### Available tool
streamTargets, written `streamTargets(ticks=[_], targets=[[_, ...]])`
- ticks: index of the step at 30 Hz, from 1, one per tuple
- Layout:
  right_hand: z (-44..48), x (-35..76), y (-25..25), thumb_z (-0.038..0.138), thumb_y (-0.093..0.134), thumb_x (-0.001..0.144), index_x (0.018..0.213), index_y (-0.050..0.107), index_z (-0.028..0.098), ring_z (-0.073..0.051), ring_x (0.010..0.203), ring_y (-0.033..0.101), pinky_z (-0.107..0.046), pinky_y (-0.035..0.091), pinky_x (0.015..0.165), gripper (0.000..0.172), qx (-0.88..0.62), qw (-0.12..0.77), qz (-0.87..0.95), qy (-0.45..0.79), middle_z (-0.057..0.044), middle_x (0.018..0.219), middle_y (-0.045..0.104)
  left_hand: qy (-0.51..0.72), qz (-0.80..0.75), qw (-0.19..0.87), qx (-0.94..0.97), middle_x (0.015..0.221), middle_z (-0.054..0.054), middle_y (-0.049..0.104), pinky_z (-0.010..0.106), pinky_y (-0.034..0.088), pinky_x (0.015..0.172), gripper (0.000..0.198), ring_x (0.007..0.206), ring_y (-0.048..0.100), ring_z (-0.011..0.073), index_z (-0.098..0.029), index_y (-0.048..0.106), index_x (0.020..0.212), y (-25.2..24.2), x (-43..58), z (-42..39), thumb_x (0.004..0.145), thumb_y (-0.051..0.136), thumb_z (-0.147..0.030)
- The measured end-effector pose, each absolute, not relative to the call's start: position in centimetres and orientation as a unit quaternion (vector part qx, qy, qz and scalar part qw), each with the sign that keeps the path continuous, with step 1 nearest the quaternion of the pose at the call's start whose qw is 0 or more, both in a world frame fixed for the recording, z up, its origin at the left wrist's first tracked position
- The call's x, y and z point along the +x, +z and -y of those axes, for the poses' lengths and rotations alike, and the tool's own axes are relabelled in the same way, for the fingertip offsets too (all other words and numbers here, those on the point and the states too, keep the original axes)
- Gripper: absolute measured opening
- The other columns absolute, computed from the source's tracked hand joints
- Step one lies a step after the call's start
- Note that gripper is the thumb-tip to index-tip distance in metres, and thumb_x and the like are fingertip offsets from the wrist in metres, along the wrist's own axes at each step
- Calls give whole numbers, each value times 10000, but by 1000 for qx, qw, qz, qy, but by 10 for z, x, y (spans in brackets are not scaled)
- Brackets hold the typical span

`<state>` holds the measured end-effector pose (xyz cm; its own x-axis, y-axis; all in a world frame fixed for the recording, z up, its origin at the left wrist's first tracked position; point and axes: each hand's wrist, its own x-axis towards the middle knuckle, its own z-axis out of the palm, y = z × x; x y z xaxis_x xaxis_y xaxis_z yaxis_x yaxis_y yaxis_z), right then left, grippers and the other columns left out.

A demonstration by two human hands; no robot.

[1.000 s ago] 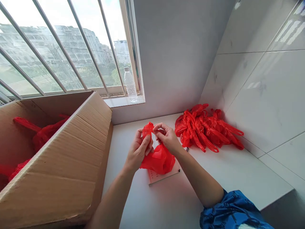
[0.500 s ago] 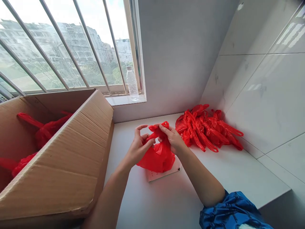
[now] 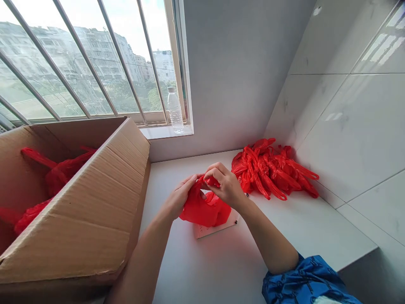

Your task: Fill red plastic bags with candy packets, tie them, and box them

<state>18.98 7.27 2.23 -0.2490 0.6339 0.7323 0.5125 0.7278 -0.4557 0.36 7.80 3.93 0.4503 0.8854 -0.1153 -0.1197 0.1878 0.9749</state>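
Note:
A red plastic bag (image 3: 205, 211) is between my two hands, its lower part bulging over a flat pale object with writing on it (image 3: 215, 231), perhaps a booklet or box. My left hand (image 3: 180, 196) is closed on the left side of the bag's gathered top. The fingers of my right hand (image 3: 224, 183) are bent and pinch the bag's top at the handles. Both hands meet at the top of the bag, so the exact finger grip is partly hidden.
To the right lies a heap of red plastic bags (image 3: 268, 169) on the white table (image 3: 202, 270), against the wall. A large open cardboard box (image 3: 95, 211) at the left holds more red bags (image 3: 60, 177). A clear plastic bottle (image 3: 175, 110) stands on the window sill.
My right hand has turned over and come closer to my left, pulling the handle part leftward. My left fingers have closed on the bag's top, and the upright loop has folded down.

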Motion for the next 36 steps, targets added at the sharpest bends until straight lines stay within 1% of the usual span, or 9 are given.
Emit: streamTargets(ticks=[6, 11, 16, 18, 20, 23, 26, 30, 36], targets=[[-54, 202, 18, 276, 647, 926, 890, 701, 273, -209, 971, 623, -373, 534, 803, 65, -332, 513, 785, 99, -52, 1049, 683, 481, -377, 616, 497, 1024, 102, 729, 248, 522, 709, 452, 870, 677, 189, -185, 713, 1155, 30, 1, -83, 811, 735, -477], [-20, 233, -5, 332, 746, 857, 811, 733, 267, -241, 894, 661, -473, 544, 864, 82, -342, 499, 760, 238, -45, 856, 724, 574, -441, 503, 472, 943, 90, 738, 308, 522, 866, 462, 922, 675, 191, -149, 742, 1058, -1, -13, -109, 688, 838, -409], [7, 265, -37, 382, 743, 853, 863, 758, 256, -250, 918, 687, -491, 542, 915, 126, -402, 455, 700, 376, -65, 911, 740, 610, -473, 455, 444, 945, 84, 726, 352, 502, 954, 532, 979, 676, 197, -127, 678, 1137, -38, -23, -116, 709, 811, -415], [10, 278, -43, 432, 658, 910, 1140, 714, 278, -261, 1069, 672, -498, 532, 971, 282, -417, 437, 677, 421, -89, 1131, 720, 590, -483, 455, 460, 984, 80, 724, 383, 498, 975, 689, 1028, 678, 208, -162, 523, 1361, -43, -29, -106, 783, 752, -458], [10, 285, -47, 471, 594, 938, 1402, 535, 301, -278, 1260, 581, -518, 488, 1048, 497, -466, 416, 672, 399, -111, 1391, 588, 537, -517, 452, 491, 1128, 116, 702, 425, 486, 999, 751, 1121, 654, 236, -201, 367, 1480, -43, -38, -93, 868, 640, -538], [4, 278, -52, 520, 659, 868, 1543, 329, 288, -320, 1449, 363, -549, 377, 1148, 786, -535, 351, 716, 279, -127, 1591, 345, 411, -580, 405, 576, 1380, 164, 571, 480, 414, 1076, 638, 1287, 544, 291, -208, 466, 1421, -38, -43, -73, 942, 443, -629], [-14, 248, -59, 546, 705, 807, 1599, 150, 217, -328, 1515, 207, -547, 248, 1218, 1021, -498, 288, 793, 201, -156, 1645, 201, 324, -561, 283, 707, 1436, 140, 522, 497, 363, 1118, 563, 1344, 472, 308, -214, 544, 1347, -34, -26, -58, 968, 394, -603], [-45, 210, -74, 564, 666, 821, 1604, 13, 174, -305, 1533, 138, -549, 168, 1240, 1092, -458, 264, 833, 160, -172, 1652, 161, 273, -458, 113, 838, 1479, 111, 495, 489, 276, 1186, 465, 1391, 424, 283, -224, 521, 1368, -47, 7, -57, 992, 423, -478], [-63, 203, -99, 576, 666, 812, 1592, 155, 120, -320, 1516, 208, -530, 208, 1232, 1038, -498, 226, 822, 159, -199, 1621, 252, 202, -475, 71, 854, 1576, 113, 385, 485, 248, 1208, 520, 1483, 304, 263, -195, 417, 1481, -84, 10, -76, 1023, 345, -433]])
